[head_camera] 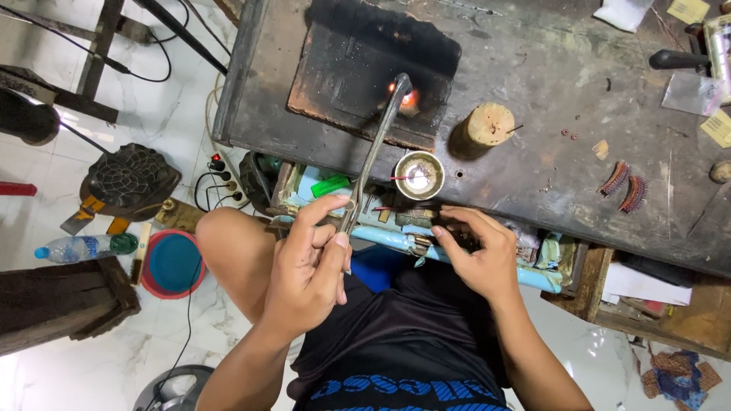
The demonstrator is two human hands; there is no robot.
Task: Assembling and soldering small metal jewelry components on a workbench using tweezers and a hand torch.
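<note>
Bench: dark, worn workbench [533, 144], its top scorched and stained.
Block: charred black slab [358, 68] lying flat at the far left.
Bowl: small metal bowl [419, 174] near the front edge.
Stump: short wooden cylinder [487, 124], upright.
Coils: two ridged reddish pieces [624, 185], possibly springs.

A clear flat plastic bag [691, 93] lay at the right edge of the dark wooden surface [533, 144]. A white paper packet [622, 12] lay at the top edge. Two small yellow paper labels lay nearby: one [688, 9] in the top right corner, one [717, 126] at the right border. A clear plastic bottle with a blue label band [75, 246] lay on the floor at left.
</note>
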